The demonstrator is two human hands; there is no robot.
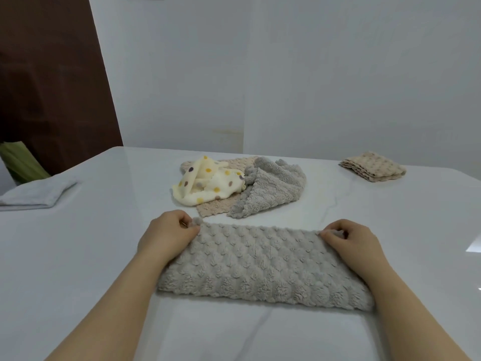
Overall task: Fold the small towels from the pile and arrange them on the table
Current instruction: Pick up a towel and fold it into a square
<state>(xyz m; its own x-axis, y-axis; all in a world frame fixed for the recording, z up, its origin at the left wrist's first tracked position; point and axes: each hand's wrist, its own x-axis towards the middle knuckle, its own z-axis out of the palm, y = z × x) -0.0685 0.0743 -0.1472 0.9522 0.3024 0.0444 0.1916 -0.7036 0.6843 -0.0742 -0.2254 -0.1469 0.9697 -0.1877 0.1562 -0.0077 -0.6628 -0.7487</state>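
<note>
A grey bobbled towel (263, 264) lies folded in half as a wide strip on the white table (104, 256) in front of me. My left hand (169, 230) pinches its far left corner and my right hand (351, 235) pinches its far right corner. Behind it sits the pile: a cream towel with coloured dots (208, 186), a beige towel (213, 208) underneath, and a crumpled grey towel (270, 191). A folded beige towel (372, 169) rests at the far right of the table.
A folded pale grey cloth (36, 192) lies at the table's left edge. A green object (20, 160) and a dark brown panel (52, 74) stand beyond the left side. A white wall (312, 74) runs behind the table.
</note>
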